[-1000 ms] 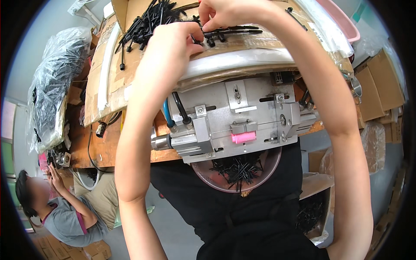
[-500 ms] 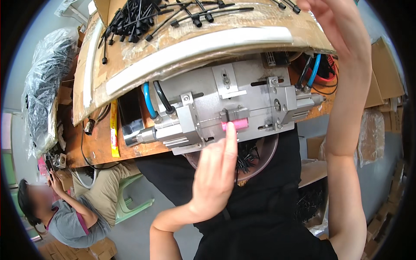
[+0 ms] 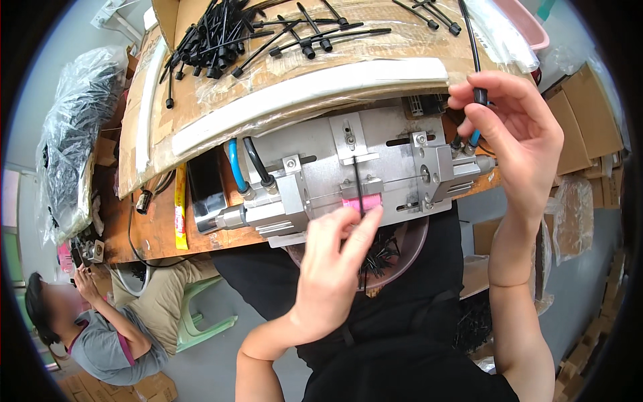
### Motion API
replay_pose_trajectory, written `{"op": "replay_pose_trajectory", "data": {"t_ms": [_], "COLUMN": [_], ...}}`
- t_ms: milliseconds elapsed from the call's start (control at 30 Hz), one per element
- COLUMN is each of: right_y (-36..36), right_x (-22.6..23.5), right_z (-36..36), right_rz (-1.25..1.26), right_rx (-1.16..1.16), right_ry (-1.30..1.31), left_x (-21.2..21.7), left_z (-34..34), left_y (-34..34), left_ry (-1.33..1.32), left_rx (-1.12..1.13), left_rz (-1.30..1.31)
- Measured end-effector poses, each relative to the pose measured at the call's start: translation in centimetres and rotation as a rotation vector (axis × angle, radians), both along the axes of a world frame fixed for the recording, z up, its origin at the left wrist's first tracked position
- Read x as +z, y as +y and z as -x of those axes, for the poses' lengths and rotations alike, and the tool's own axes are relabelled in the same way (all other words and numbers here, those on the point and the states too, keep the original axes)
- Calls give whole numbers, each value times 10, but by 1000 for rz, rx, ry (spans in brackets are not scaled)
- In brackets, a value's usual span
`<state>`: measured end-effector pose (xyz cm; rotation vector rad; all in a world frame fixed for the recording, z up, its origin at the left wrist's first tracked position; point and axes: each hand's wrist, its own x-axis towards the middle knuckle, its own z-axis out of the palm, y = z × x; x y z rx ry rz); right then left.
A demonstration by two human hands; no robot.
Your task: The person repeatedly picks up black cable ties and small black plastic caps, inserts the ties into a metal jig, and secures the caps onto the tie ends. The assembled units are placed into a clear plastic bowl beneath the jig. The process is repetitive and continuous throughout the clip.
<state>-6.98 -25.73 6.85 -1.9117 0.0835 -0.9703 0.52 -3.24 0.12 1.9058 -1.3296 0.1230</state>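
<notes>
In front of me a grey metal fixture (image 3: 395,157) stands on the bench, with a small block and a pink piece (image 3: 351,202) at its middle. A thin black rod (image 3: 358,175) lies lengthwise across that middle. My left hand (image 3: 328,268) pinches it beside the pink piece, thumb and forefinger on either side. At the right, my right hand (image 3: 519,127) is raised beyond the fixture's end. Its fingertips hold a black plastic rod (image 3: 474,53) by the thicker capped end, and the shaft points away from me.
A cardboard sheet (image 3: 281,100) above the fixture carries a pile of black capped rods (image 3: 214,40). Blue hoses (image 3: 236,164) rise from the fixture. A bowl (image 3: 408,258) of black rods sits at my lap. Another person (image 3: 114,335) sits at the left.
My right hand has come down and nearer, now with a capped rod in its fingers. My left hand went from pointing at the pink piece to pinching a rod lying across the fixture.
</notes>
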Motion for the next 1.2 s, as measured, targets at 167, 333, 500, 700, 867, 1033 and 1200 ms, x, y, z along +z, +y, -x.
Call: {"op": "replay_pose_trajectory", "data": {"t_ms": [167,333,500,700,867,1033,1200], "right_y": [11,76,97,101,99,89,77], "right_x": [-7,-67,-108,-114,-106,-77,-40], "right_z": [5,30,34,27,29,28,12], "right_rz": [444,512,501,470,525,501,-330], "right_rx": [-11,15,-8,-56,-28,-12,81], "right_ry": [-11,159,275,301,389,359,337], "left_x": [17,12,13,12,13,15,33], "left_z": [-9,-20,-19,-19,-17,-17,-26], "left_y": [3,15,19,23,22,15,-13], "left_ry": [-7,-30,-50,-84,-45,77,11], "left_rx": [127,268,270,287,265,41,-248], "left_rz": [135,221,218,191,162,196,136]}}
